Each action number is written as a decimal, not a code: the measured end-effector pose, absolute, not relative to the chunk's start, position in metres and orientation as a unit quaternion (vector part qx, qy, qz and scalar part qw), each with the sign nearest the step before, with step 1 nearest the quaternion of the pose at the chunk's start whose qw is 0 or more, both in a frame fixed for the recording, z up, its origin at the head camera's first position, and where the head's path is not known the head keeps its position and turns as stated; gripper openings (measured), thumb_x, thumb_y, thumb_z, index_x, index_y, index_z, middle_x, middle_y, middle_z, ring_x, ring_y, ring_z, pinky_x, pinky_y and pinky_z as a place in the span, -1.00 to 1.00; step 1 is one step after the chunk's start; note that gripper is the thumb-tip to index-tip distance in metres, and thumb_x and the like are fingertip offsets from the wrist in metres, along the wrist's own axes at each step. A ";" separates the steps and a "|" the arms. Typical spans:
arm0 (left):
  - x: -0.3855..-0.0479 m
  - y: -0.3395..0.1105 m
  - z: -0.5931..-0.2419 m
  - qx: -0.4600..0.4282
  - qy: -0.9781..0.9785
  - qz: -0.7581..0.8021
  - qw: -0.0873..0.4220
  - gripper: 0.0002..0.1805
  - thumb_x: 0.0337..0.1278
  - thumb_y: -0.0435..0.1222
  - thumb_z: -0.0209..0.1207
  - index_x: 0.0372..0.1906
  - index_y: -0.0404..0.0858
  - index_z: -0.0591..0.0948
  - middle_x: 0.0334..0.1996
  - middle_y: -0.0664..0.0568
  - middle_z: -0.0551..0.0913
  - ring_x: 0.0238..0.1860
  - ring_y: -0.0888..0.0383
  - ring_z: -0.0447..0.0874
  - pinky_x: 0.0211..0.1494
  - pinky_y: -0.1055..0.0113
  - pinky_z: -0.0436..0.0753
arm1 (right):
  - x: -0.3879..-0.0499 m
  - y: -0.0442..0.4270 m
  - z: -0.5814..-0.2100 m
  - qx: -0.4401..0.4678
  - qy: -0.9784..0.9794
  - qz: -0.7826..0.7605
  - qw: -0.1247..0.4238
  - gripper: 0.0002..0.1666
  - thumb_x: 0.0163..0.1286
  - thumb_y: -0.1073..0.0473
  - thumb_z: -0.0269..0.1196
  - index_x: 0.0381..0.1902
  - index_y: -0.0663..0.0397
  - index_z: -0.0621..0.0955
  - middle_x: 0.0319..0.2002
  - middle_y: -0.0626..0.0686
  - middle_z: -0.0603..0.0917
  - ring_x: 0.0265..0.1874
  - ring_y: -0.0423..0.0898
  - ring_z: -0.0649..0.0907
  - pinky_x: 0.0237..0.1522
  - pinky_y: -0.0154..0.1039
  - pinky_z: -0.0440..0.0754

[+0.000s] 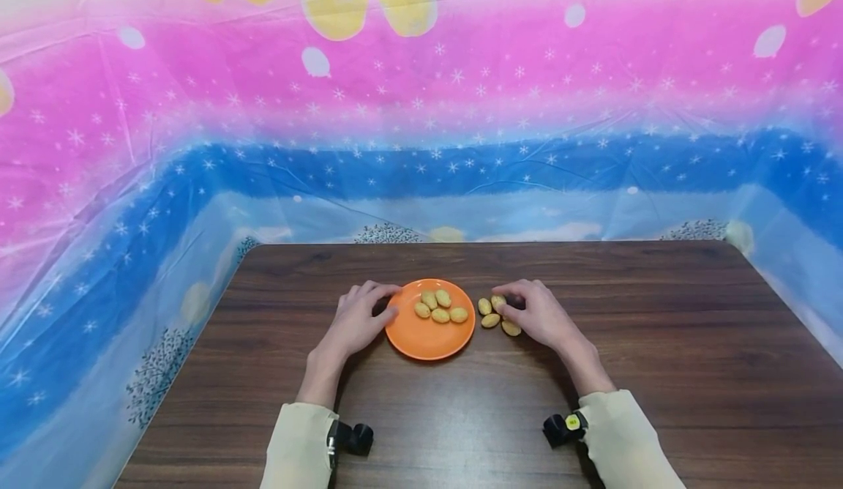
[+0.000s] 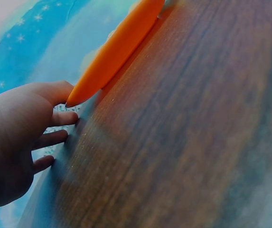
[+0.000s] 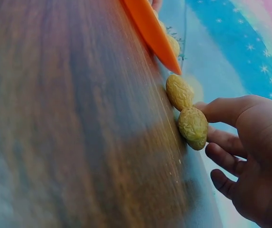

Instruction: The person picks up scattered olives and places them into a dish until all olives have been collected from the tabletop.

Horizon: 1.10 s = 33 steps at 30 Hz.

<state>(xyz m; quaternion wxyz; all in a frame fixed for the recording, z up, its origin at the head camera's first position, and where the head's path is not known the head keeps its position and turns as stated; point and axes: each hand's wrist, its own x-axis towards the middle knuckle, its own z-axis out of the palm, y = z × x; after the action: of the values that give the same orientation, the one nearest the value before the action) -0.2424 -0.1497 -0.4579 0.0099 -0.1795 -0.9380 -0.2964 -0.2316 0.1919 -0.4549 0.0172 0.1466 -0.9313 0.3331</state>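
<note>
Right of the plate, yellow ovals could roll if the right hand, grip unclear, bumps them; left hand relaxed.

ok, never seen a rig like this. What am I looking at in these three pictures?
No machine here, just a person's bare left hand and right hand. The wide picture is from a head-worn camera looking forward and down; the close ones come from the left wrist camera and right wrist camera. On the brown table sits an orange plate carrying small yellow ovals; more loose ovals lie beside it. The left hand touches the plate's rim. The right's fingers are at the loose ovals; whether they pinch one, I can't tell.
</note>
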 end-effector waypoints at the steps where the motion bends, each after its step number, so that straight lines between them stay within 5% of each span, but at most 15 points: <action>1: -0.242 -0.150 -0.458 -0.180 -0.938 -0.296 0.010 -0.55 0.40 -0.05 0.12 0.32 0.02 0.53 0.20 0.00 0.53 0.19 -0.04 0.38 0.33 -0.10 0.26 | -0.231 0.192 -0.455 0.145 -0.932 0.332 0.018 -0.60 0.42 0.11 0.27 0.18 -0.02 0.65 0.13 0.09 0.66 0.06 0.05 0.55 0.09 0.10 0.49; 33: -0.243 -0.149 -0.459 -0.178 -0.939 -0.293 0.010 -0.56 0.40 -0.05 0.12 0.32 0.03 0.53 0.18 0.02 0.53 0.20 -0.03 0.39 0.32 -0.10 0.26 | -0.223 0.178 -0.433 0.185 -0.926 0.328 0.025 -0.61 0.42 0.10 0.28 0.18 -0.08 0.66 0.08 -0.04 0.66 -0.01 -0.05 0.54 0.02 0.01 0.57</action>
<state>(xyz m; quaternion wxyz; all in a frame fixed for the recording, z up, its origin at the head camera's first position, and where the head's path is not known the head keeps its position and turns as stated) -0.2428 -0.1493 -0.4589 0.0097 -0.1780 -0.9393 -0.2932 -0.2227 0.1784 -0.4331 0.0249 0.1851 -0.9259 0.3283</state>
